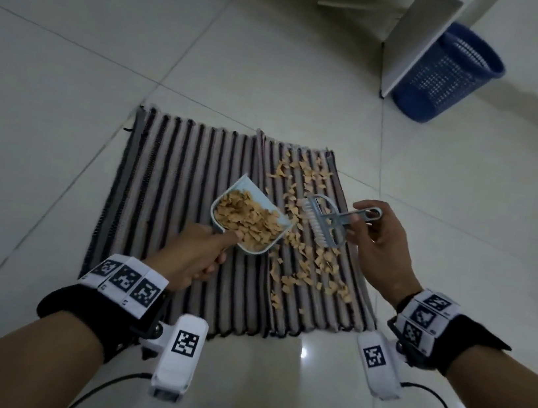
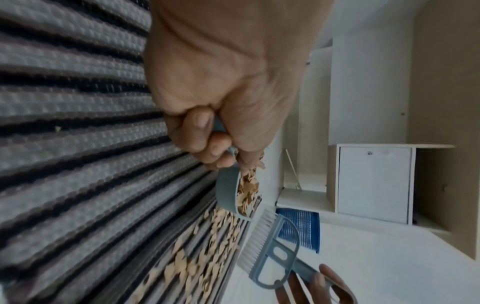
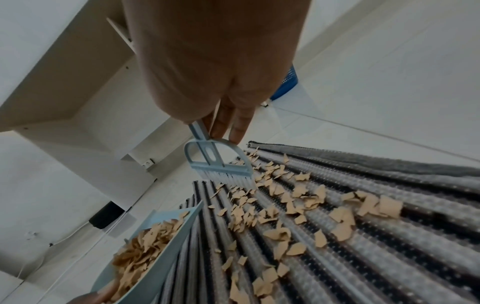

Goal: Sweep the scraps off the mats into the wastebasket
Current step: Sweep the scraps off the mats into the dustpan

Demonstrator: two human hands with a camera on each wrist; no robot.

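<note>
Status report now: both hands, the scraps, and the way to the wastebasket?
Left hand grips loaded dustpan; right hand holds brush. Many scraps left on right mat. Wastebasket far right, floor between looks open.

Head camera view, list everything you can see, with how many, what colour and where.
mats: two, striped black and grey, side by side on the floor.
scraps: many, tan, scattered on the right mat and heaped in the dustpan.
dustpan: one, pale blue, over the mats.
brush: one, grey-blue with white bristles, over the right mat.
wastebasket: one, blue mesh, far right beside the shelf unit.
shelf unit: one, white, top right.
floor: white tiles.
left hand: grips the dustpan handle.
right hand: holds the brush handle.
</note>
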